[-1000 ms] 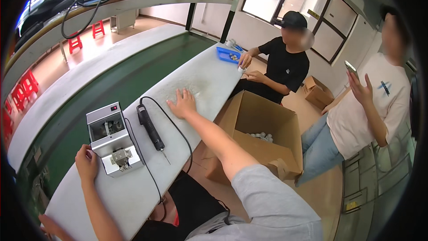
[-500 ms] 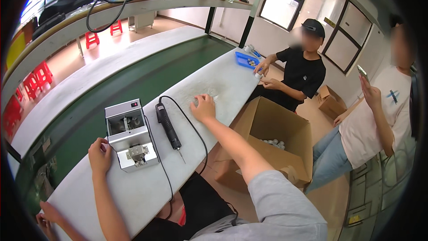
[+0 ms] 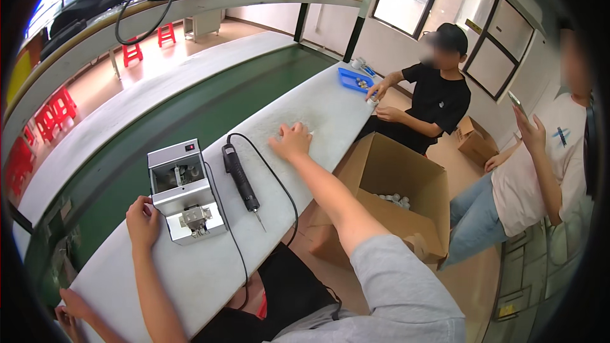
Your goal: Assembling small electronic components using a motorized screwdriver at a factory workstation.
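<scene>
My left hand (image 3: 143, 221) rests on the white bench against the left side of a silver box-shaped screw feeder (image 3: 185, 192). Its fingers curl loosely, thumb apart from them, with nothing visible in between. My right hand (image 3: 293, 142) reaches across the bench to a greyish, scuffed-looking patch (image 3: 273, 128). Those fingers are bent and spread, and no held object shows; what lies beneath the palm is hidden. Between my arms lies a black electric screwdriver (image 3: 240, 178) with a thin bit, its cable looping to the right. Small parts lie in the feeder's open tray (image 3: 171, 178).
An open cardboard box (image 3: 406, 171) with white round parts stands right of the bench. Beyond it a co-worker (image 3: 438, 95) handles a small white part near a blue tray (image 3: 346, 78). Another person (image 3: 530, 171) holds a phone. Someone else's hands (image 3: 75, 305) are lower left. A green belt (image 3: 190, 105) runs alongside.
My right hand has shifted slightly and its fingers have lifted and spread. My left hand stays beside the feeder. The co-worker's hand has moved a little away from the blue tray.
</scene>
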A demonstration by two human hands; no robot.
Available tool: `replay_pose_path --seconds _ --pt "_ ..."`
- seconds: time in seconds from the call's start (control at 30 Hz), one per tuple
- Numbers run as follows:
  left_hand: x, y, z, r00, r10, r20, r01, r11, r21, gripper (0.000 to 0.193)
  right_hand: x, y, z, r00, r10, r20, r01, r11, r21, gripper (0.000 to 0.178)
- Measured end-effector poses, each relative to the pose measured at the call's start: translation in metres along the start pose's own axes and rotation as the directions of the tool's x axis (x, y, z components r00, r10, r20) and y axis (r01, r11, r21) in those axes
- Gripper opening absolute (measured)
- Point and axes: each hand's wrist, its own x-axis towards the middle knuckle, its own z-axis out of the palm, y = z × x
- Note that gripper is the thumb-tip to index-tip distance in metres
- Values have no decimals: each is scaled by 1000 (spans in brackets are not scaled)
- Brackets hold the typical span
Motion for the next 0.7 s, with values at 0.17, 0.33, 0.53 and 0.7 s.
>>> replay_pose_path --seconds 0.17,0.33,0.53,0.7 --pt "0 2 -4 1000 9 -3 -9 1000 28 13 -2 10 14 996 -37 -79 42 997 63 41" --pt "1 2 -4 999 -43 12 42 999 22 14 1 13 21 994 -55 -99 63 995 80 38" --pt "1 0 -2 1000 4 -21 -3 999 40 14 4 17 21 994 -75 -84 84 991 104 36" --pt "0 -2 -5 1000 21 3 -21 999 50 13 3 14 21 997 -49 -55 53 997 64 36"
